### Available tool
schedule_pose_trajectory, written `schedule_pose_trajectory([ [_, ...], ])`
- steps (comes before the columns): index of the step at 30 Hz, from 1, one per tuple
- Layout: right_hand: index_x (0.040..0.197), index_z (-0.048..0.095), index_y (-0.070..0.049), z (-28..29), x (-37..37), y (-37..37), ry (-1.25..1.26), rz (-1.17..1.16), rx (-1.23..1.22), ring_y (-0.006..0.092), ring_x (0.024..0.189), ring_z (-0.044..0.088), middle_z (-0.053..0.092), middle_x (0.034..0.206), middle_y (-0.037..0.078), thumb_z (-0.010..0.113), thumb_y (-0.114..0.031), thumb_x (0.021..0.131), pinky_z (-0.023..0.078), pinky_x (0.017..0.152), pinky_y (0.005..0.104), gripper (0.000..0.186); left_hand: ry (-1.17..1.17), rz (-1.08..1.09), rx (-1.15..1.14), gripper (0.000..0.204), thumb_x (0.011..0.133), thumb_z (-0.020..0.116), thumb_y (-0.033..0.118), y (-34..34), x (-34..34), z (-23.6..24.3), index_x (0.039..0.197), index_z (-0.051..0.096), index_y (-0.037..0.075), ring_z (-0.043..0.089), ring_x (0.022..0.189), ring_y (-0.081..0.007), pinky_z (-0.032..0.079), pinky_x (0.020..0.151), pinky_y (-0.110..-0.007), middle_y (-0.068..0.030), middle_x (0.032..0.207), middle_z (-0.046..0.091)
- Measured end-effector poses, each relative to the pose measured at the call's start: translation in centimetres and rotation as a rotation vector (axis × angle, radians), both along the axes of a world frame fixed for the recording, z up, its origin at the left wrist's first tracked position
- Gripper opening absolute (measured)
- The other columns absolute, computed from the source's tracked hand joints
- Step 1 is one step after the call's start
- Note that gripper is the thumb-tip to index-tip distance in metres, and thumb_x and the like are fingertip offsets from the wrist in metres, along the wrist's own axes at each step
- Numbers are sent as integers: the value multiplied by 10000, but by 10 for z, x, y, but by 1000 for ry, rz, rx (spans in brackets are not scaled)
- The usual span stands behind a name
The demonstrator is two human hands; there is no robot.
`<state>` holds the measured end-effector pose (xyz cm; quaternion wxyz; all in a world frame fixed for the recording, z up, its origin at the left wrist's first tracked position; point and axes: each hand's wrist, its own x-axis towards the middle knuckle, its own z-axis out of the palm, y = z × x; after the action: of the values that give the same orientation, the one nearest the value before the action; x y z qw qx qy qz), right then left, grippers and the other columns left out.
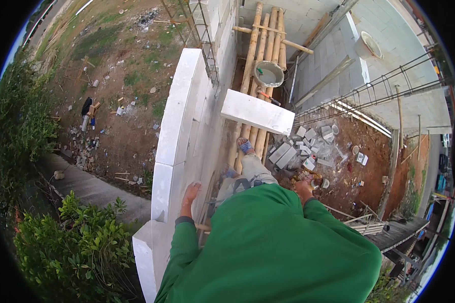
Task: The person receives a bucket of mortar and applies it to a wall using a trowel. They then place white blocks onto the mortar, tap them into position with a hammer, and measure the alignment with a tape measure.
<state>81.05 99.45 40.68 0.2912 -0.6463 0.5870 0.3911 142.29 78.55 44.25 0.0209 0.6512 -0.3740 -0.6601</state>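
My left hand [191, 193] is held beside the white block wall [170, 132], its fingers loosely extended with nothing visible in them. My right hand [302, 189] is out to my right against cluttered yellow-brown shapes; I cannot make out its grip. A loose white block [258, 112] lies across the bamboo poles [269, 40] ahead of my feet. Beyond it a grey bucket [268, 77] with a green-handled tool stands on the poles, and a red-and-black tool [270, 98] lies beside it.
Rebar cages [361, 90] extend along the right and rise at upper left. A bucket [367, 46] sits upper right. Far below are broken blocks [283, 155] and dirt ground [111, 101] with debris. Leafy trees [73, 242] stand left. My feet are on the narrow pole platform beside the wall.
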Motion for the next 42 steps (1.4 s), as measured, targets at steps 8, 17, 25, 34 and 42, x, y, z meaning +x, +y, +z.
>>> schedule_pose_trajectory([
  [8, 1074, 777, -95, -66, 74, 139, -117, -920, -25, 313, 1094, 771, 806, 1126, 114, 631, -373, 981, 601, 856, 502, 328, -172, -283, -40, 440, 1011, 616, 384, -91, -40, -8, 1295, 723, 65, 711, 915, -221, 556, 758, -386, -92, 1074, 749],
  [17, 1060, 791, -91, -41, 116, 102, -243, -629, 7, 331, 1144, 756, 798, 1169, 134, 552, -398, 1025, 588, 923, 529, 391, -141, -494, -112, 461, 1006, 624, 427, -124, -128, -44, 1283, 717, 71, 706, 930, -227, 552, 798, -411, -77, 1048, 739],
  [25, 1056, 729, -41, -32, 44, 27, -682, -2480, -137, 227, 666, 691, 732, 881, 80, 616, -181, 1010, 559, 543, 403, 186, -143, -545, -62, 424, 1021, 617, 409, -158, -202, -14, 1308, 689, 105, 727, 934, -212, 557, 767, -393, -62, 1084, 742],
  [34, 1075, 721, -52, -4, -14, -31, -637, -2366, -437, 188, 647, 664, 702, 839, 57, 668, -203, 973, 554, 541, 375, 189, -131, -367, -79, 327, 992, 643, 331, -179, -242, -9, 1172, 758, 82, 681, 750, -147, 492, 583, -317, -28, 935, 745],
  [42, 1140, 708, -29, -7, -11, -49, -664, -2412, -560, 184, 672, 693, 717, 862, 60, 668, -202, 970, 572, 560, 361, 246, -241, -452, 50, 397, 1023, 612, 348, -198, -246, -20, 1293, 693, 69, 729, 1000, -281, 561, 811, -456, -94, 1136, 748],
])
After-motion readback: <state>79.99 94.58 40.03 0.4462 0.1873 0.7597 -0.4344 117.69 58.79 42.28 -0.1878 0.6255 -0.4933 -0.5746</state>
